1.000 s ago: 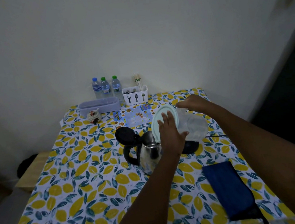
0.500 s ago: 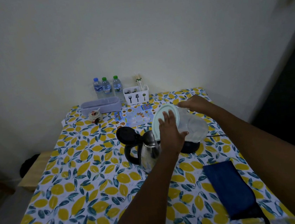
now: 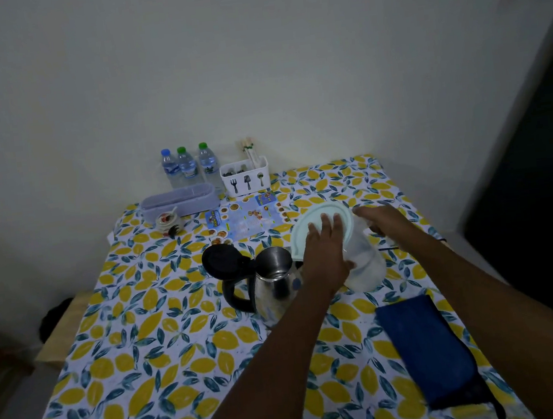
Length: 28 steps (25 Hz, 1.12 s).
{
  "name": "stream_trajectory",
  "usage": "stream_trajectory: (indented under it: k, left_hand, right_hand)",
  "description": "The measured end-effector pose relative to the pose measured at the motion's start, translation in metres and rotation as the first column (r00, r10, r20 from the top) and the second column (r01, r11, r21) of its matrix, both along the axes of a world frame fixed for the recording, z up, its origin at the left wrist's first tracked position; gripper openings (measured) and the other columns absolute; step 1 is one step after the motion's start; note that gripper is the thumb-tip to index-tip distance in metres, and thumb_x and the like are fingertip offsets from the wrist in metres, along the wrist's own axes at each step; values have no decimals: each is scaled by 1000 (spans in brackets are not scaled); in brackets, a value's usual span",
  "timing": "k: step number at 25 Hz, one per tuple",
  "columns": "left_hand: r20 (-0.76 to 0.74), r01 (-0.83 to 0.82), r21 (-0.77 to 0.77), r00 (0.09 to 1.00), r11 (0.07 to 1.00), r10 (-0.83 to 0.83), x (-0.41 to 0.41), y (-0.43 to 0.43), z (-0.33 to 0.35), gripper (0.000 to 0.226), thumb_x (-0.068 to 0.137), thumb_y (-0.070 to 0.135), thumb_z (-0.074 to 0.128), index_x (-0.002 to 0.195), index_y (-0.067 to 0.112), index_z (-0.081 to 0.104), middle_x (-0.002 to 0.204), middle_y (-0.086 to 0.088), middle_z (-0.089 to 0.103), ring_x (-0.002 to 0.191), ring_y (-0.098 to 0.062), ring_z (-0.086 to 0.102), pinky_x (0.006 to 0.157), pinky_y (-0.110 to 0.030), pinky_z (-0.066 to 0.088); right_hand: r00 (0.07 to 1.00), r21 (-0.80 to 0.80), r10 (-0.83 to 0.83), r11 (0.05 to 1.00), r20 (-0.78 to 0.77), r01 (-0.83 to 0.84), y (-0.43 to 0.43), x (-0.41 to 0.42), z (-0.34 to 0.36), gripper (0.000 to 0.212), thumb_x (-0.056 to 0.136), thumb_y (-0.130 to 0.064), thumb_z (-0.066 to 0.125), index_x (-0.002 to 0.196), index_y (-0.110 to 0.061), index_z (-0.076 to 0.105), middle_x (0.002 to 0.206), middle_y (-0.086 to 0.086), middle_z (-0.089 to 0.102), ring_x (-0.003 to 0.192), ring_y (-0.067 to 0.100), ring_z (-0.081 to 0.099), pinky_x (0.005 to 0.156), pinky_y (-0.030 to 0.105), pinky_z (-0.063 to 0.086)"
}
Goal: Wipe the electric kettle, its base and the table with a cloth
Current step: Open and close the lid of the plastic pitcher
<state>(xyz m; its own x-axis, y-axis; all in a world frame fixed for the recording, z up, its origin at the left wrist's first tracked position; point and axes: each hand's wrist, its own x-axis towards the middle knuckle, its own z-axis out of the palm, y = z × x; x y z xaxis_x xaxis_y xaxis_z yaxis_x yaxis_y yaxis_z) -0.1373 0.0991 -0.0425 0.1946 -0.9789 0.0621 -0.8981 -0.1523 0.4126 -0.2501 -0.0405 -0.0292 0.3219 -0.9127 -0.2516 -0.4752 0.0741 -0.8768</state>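
My left hand [image 3: 325,255] lay flat, fingers spread, against the pale green round plastic lid [image 3: 318,228] of a clear plastic jug [image 3: 366,264], pressing it rather than gripping. My right hand [image 3: 381,221] was curled around the far side of that jug, which was tilted toward the polished steel electric kettle [image 3: 273,282]. The kettle stood on the bench [image 3: 147,361], whose cover was a smooth cloth printed with yellow lemons and teal leaves; its black hinged lid [image 3: 221,262] stood open and its curved black handle faced left. I could not make out the kettle's base behind the jug and my hands. The dark blue folded cloth [image 3: 425,347], soft and rectangular, lay flat near the bench's right edge, untouched, apart from both hands.
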Motion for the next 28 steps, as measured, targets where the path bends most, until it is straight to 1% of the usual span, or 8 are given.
stream_trajectory:
  k: [3, 5, 7, 12, 18, 22, 25, 28]
  left_hand:
    - [40, 61, 58, 997, 996, -63, -16, -15, -8, 102, 83, 30, 72, 151, 12, -2, 162, -18, -2, 145, -50, 1, 120, -54, 14]
    - [79, 108, 101, 990, 989, -116, -30, -32, -15, 102, 84, 30, 72, 151, 12, -3, 162, -17, -3, 145, -49, 0, 120, -55, 16]
    - [127, 152, 137, 977, 979, -169, -46, -52, -22, 104, 84, 32, 72, 151, 12, -5, 162, -18, -2, 145, -49, 0, 120, -55, 16]
    - [274, 230, 214, 919, 949, -284, -84, -97, -39, 106, 84, 39, 69, 150, 10, -9, 161, -20, 1, 145, -48, 5, 119, -56, 17]
    - [311, 253, 276, 889, 927, -335, -114, -139, -51, 103, 85, 34, 69, 150, 10, -8, 161, -21, 1, 145, -49, 5, 119, -56, 17]
    - [354, 233, 291, 875, 928, -331, -122, -158, -57, 99, 88, 30, 65, 150, 10, -9, 161, -21, -1, 146, -48, 3, 119, -55, 16]
    - [342, 199, 263, 896, 944, -285, -125, -167, -61, 97, 89, 27, 65, 150, 12, -9, 162, -19, -3, 147, -46, 0, 120, -54, 14]
    - [333, 220, 248, 895, 944, -296, -118, -175, -61, 92, 91, 34, 61, 151, 14, -6, 163, -15, -2, 148, -43, -1, 120, -53, 14]
  right_hand:
    - [994, 76, -85, 994, 66, 80, -4, -25, -19, 44, 78, -45, 70, 50, -15, 53, 35, -5, 46, 40, 15, 39, 45, 26, 30]
    - [983, 113, -141, 985, 121, 127, -12, -44, -31, 41, 81, -40, 69, 55, -12, 54, 45, 1, 49, 44, 18, 41, 47, 28, 31]
    - [965, 156, -213, 969, 151, 189, -22, -64, -42, 41, 83, -37, 69, 57, -11, 51, 51, 6, 46, 46, 19, 40, 48, 30, 30]
    - [923, 233, -354, 920, 152, 315, -54, -108, -63, 48, 84, -34, 69, 51, -14, 40, 49, 7, 37, 44, 18, 31, 49, 31, 25]
    - [898, 293, -389, 900, 204, 323, -94, -142, -96, 40, 81, -36, 70, 61, -7, 52, 53, 11, 43, 47, 21, 37, 52, 32, 30]
    - [860, 331, -430, 882, 276, 335, -114, -147, -117, 32, 79, -37, 72, 73, -8, 60, 56, 14, 49, 51, 23, 43, 54, 29, 36]
    - [860, 319, -433, 883, 270, 345, -130, -142, -121, 39, 79, -37, 73, 61, -6, 57, 44, 7, 46, 43, 20, 41, 46, 24, 36]
    - [863, 300, -414, 895, 289, 329, -147, -138, -118, 41, 84, -33, 69, 55, -10, 51, 43, 4, 43, 37, 15, 42, 43, 23, 37]
